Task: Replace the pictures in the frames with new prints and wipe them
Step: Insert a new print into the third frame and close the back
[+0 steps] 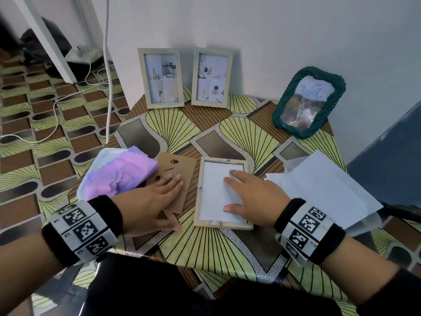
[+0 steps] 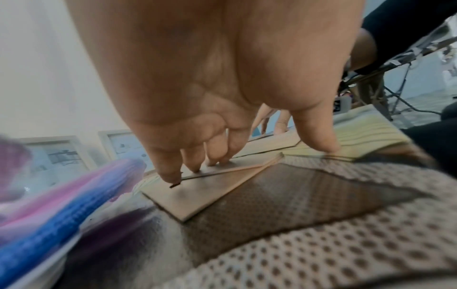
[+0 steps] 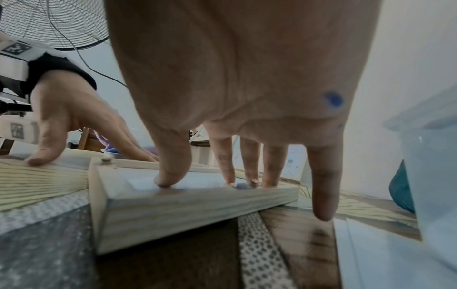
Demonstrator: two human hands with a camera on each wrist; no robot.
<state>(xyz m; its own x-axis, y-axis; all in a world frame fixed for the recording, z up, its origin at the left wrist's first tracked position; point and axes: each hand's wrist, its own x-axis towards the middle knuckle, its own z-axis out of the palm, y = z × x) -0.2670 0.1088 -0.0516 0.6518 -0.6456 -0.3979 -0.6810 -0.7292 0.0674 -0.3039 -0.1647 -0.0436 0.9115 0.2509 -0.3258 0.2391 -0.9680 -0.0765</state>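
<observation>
A pale wooden frame (image 1: 197,192) lies face down near the table's front, with a white print (image 1: 211,190) set in its back. My right hand (image 1: 248,192) lies flat on the print, its straight fingertips (image 3: 163,180) pressing the paper. Left of the frame lies the brown backing board (image 1: 180,169). My left hand (image 1: 152,199) rests on it with spread fingers (image 2: 170,176), thumb on the tablecloth. Two matching frames (image 1: 163,78) (image 1: 211,77) with pictures stand against the wall. A green woven frame (image 1: 307,101) leans at the back right.
A white tray (image 1: 91,174) with a pink and purple cloth (image 1: 127,174) sits at the table's left edge. A clear plastic sleeve with white sheets (image 1: 325,185) lies to the right. Cables (image 1: 68,94) run across the floor at left. A fan (image 3: 56,21) stands behind.
</observation>
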